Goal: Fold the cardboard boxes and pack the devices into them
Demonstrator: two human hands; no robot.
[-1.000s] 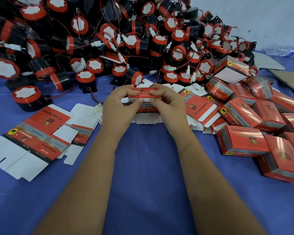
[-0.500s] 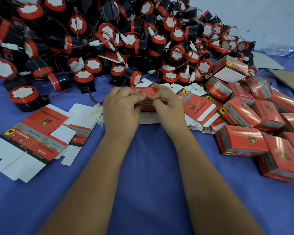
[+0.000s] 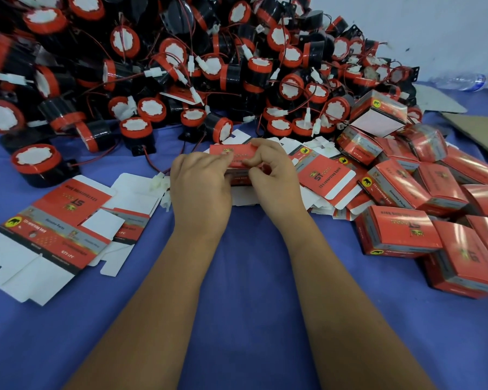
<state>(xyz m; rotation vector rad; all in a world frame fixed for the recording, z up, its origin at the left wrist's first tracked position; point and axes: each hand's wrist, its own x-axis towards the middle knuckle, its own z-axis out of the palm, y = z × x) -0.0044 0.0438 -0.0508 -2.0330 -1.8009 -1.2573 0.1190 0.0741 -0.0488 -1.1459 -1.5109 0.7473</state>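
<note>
Both hands meet at the middle of the blue table (image 3: 243,277), working on 1 red cardboard box (image 3: 233,154). The left hand (image 3: 199,187) has its fingers curled over the near left part of the box, gripping it. The right hand (image 3: 271,170) pinches the top panel of the same box between thumb and bent fingers, with the other fingers curled above it. The box is only partly seen between the hands; its red printed top faces up and its lower part is hidden behind the fingers, so how far it is folded cannot be told.

Just left of the hands lie flat unfolded box blanks (image 3: 54,229), printed side up, with white flaps spread on the cloth. More flat blanks (image 3: 324,178) lie just right of the hands, overlapping one another. Further right is a heap of folded red boxes (image 3: 400,232), stacked loosely and tilted at different angles.

Behind everything a large pile of black and red round devices (image 3: 181,66) with thin red wires and white connectors fills the far side of the table. 1 device (image 3: 35,161) sits apart at the left, near the flat blanks. A clear plastic bottle (image 3: 462,81) lies at the far right, beside pieces of brown cardboard (image 3: 479,128)
</note>
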